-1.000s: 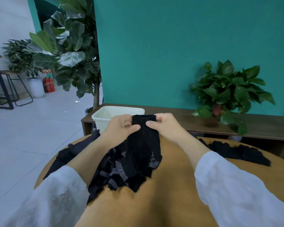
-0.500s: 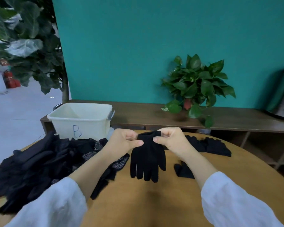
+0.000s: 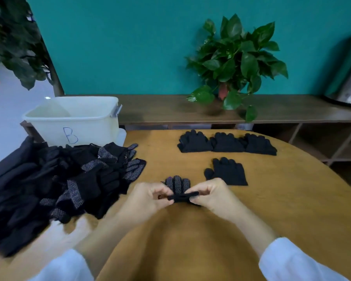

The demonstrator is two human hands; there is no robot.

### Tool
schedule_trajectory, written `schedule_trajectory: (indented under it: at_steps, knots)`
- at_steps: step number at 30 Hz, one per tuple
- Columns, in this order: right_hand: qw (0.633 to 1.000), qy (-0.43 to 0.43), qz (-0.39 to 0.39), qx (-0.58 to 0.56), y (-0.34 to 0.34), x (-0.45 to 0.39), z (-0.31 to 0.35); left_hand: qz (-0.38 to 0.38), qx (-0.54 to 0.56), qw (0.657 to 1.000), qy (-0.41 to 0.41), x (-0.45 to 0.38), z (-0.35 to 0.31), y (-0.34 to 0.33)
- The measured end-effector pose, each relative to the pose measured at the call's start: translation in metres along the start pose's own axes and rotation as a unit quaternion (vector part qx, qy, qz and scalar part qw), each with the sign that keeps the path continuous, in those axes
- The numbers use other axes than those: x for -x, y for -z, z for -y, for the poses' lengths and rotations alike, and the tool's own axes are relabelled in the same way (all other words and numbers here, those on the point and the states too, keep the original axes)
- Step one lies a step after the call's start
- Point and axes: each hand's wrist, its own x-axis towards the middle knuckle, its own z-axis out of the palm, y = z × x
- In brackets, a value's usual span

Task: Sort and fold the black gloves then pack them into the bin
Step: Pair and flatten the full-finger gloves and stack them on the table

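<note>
Both hands, left hand (image 3: 148,199) and right hand (image 3: 209,196), pinch the dotted glove (image 3: 177,184) at its cuff. The fold could spring open if either pinch slackens; the pile (image 3: 49,185) at nine o'clock may snag it

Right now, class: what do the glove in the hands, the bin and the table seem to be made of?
Glove: black knit fabric, apparently with pale grip dots, perhaps rubber; it bends limply where the left hand and right hand pinch it. Bin: whitish, smooth plastic, slightly translucent. Table: probably wood or veneer, matte brown.
</note>
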Motion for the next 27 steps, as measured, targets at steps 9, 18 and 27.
schedule_trajectory:
  at_steps: [9, 18, 27]
  knots:
    - [0.975, 0.046, 0.016, 0.215, -0.045, 0.074, -0.03, 0.044, -0.204, 0.962, -0.175, 0.059, 0.038, -0.034]
    - [0.95, 0.056, -0.075, 0.296, -0.042, 0.062, -0.012, 0.025, -0.285, 0.952, -0.109, 0.043, 0.013, -0.034]
    - [0.903, 0.022, 0.034, 0.428, -0.071, 0.045, -0.052, 0.064, -0.464, 0.882, -0.052, 0.048, 0.036, -0.067]
